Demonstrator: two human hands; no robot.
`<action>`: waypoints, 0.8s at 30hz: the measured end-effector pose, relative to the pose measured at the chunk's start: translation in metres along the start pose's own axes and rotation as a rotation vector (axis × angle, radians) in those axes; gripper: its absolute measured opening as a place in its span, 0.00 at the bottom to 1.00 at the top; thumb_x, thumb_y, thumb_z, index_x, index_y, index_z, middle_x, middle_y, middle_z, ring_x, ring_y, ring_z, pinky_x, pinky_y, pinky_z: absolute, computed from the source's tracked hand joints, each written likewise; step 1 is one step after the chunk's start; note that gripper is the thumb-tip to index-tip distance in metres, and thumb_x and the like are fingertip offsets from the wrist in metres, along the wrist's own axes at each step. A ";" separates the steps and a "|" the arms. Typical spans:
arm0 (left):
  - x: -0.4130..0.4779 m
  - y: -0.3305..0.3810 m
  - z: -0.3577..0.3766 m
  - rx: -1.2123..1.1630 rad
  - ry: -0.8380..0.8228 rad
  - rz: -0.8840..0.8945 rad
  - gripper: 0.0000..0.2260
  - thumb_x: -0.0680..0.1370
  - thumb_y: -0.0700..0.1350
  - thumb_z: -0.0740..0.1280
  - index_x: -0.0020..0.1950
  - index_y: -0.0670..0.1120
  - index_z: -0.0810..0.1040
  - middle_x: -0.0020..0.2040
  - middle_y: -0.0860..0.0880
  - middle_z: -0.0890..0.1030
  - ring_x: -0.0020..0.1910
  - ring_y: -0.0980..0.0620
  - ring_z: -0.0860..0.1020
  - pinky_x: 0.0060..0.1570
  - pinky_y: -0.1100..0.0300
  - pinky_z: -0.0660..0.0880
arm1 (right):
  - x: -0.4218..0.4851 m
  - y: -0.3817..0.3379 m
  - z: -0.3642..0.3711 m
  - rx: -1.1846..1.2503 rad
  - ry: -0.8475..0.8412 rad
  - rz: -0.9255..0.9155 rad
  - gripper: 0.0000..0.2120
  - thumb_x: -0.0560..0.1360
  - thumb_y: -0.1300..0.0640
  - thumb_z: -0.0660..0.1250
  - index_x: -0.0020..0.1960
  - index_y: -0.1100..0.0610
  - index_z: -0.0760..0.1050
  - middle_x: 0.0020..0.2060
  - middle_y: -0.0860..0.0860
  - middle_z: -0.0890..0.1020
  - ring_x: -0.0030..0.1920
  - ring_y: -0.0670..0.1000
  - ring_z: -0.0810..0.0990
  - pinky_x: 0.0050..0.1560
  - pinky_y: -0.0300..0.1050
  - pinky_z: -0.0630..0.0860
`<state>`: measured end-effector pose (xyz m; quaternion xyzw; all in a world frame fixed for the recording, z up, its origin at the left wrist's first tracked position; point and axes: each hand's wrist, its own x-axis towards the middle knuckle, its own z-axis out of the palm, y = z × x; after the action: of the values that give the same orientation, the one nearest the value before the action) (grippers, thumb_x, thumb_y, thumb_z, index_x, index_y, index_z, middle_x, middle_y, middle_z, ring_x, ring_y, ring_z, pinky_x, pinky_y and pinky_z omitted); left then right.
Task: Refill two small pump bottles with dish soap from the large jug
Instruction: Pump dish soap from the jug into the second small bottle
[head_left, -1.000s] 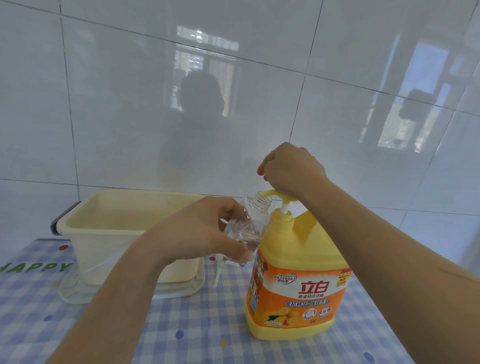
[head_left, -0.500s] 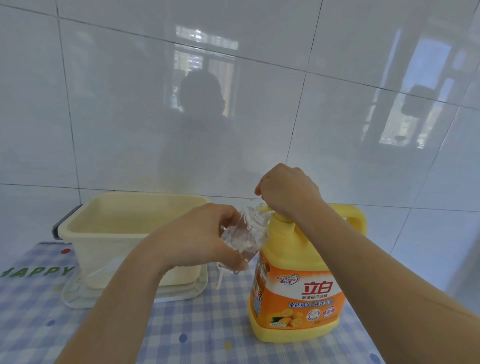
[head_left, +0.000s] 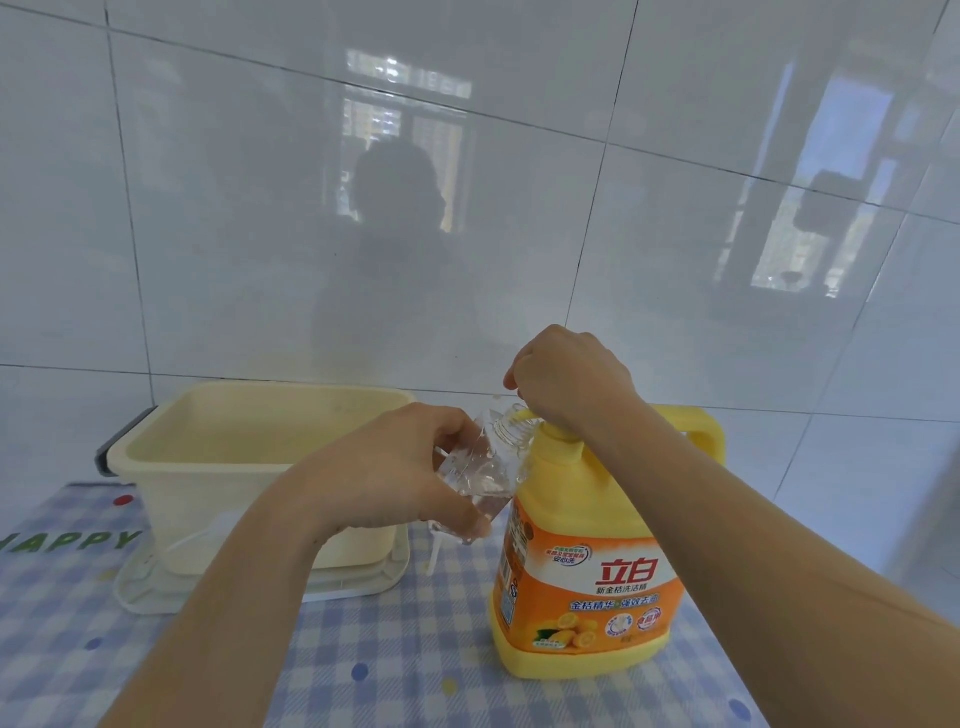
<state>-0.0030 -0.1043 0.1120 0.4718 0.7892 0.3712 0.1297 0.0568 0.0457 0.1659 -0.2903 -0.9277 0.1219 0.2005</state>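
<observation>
A large yellow dish soap jug (head_left: 587, 582) with an orange label stands upright on the checked tablecloth. My right hand (head_left: 569, 382) is closed over the jug's pump head, which sits low against the cap. My left hand (head_left: 400, 473) grips a small clear bottle (head_left: 485, 467), tilted with its threaded open neck right under the yellow pump spout. A little clear liquid lies in the bottle. A white pump tube (head_left: 434, 556) shows on the cloth below my left hand. A second small bottle is not in view.
A cream plastic tub (head_left: 260, 441) sits on a clear lid (head_left: 358, 584) at the left, close behind my left forearm. The blue checked tablecloth (head_left: 405, 654) covers the table. A glossy white tiled wall (head_left: 467, 234) rises right behind everything.
My right hand pushed the pump head down from its raised position a second ago and holds it low now. My left hand keeps the small bottle at the spout.
</observation>
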 end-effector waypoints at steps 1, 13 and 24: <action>0.000 0.001 0.000 -0.008 0.003 0.004 0.22 0.63 0.48 0.81 0.53 0.54 0.78 0.50 0.58 0.81 0.50 0.56 0.81 0.50 0.55 0.81 | 0.000 0.000 -0.001 0.000 0.001 -0.002 0.20 0.69 0.63 0.53 0.51 0.54 0.80 0.49 0.50 0.81 0.47 0.53 0.79 0.48 0.49 0.78; 0.000 0.001 0.000 -0.142 0.071 0.012 0.22 0.60 0.47 0.82 0.52 0.55 0.82 0.48 0.58 0.83 0.49 0.58 0.82 0.47 0.49 0.82 | 0.004 -0.011 -0.026 -0.058 0.064 -0.056 0.19 0.69 0.63 0.54 0.51 0.53 0.80 0.48 0.51 0.82 0.46 0.54 0.79 0.47 0.47 0.77; -0.001 0.000 -0.001 -0.110 0.085 0.028 0.23 0.61 0.48 0.81 0.53 0.55 0.81 0.49 0.60 0.82 0.48 0.59 0.81 0.46 0.51 0.83 | 0.008 -0.005 -0.015 0.042 0.035 0.004 0.20 0.66 0.63 0.53 0.49 0.55 0.81 0.45 0.51 0.83 0.45 0.53 0.81 0.49 0.52 0.80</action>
<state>-0.0031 -0.1052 0.1122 0.4589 0.7657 0.4354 0.1166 0.0551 0.0485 0.1835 -0.2898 -0.9208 0.1365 0.2225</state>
